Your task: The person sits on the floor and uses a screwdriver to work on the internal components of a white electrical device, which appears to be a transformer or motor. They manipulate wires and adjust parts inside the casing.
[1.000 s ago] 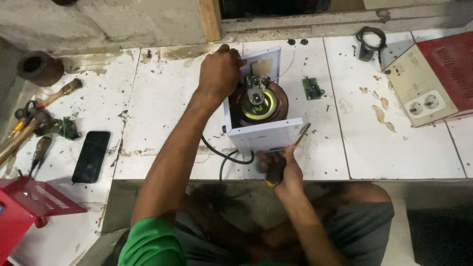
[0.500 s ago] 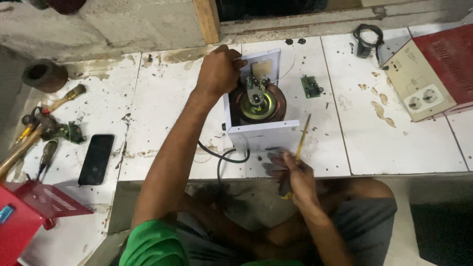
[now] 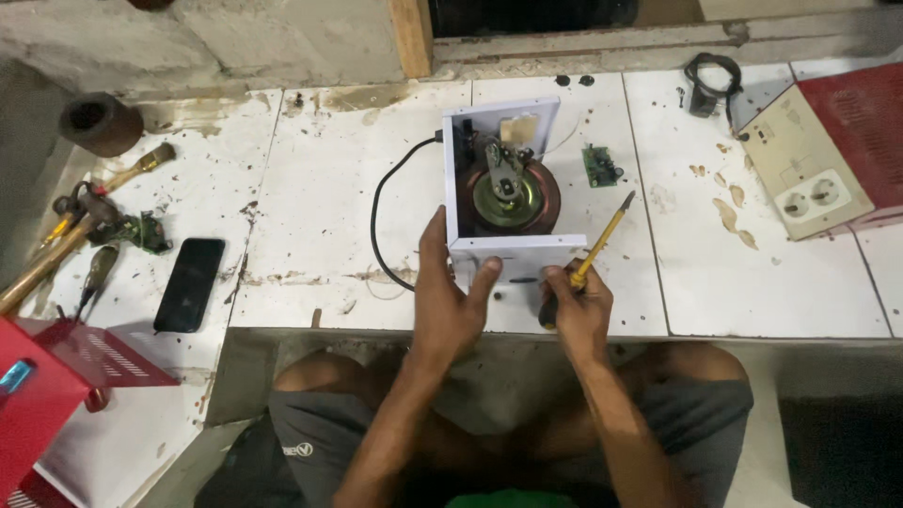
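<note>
The white metal box (image 3: 505,179) sits open-topped on the tiled bench (image 3: 310,207) straight ahead of the person, its near wall at the bench edge. Inside it shows a round copper-brown coil with a yellowish metal disc and a small fitting at the centre. A black cable (image 3: 381,216) loops out from its far left side and curves back toward the left hand.

The left hand (image 3: 450,292) grips the near left corner of the box, thumb up along the left wall and fingers curled against the front wall. The right hand (image 3: 576,309), just beside it and apart from it, is closed around the dark handle of a screwdriver (image 3: 591,260); the yellow shaft slants up and away to the right, its tip clear of the box.

Beyond the right hand, just right of the box, lies a small green circuit board (image 3: 599,166). Farther right stands a beige box-shaped unit (image 3: 800,179) with two round sockets on its face, touching a red ribbed casing (image 3: 870,122). Left of the left hand, well apart, a black phone (image 3: 189,284) lies flat, with wooden-handled tools (image 3: 66,240) beyond it and a red casing (image 3: 38,395) at the near left.
</note>
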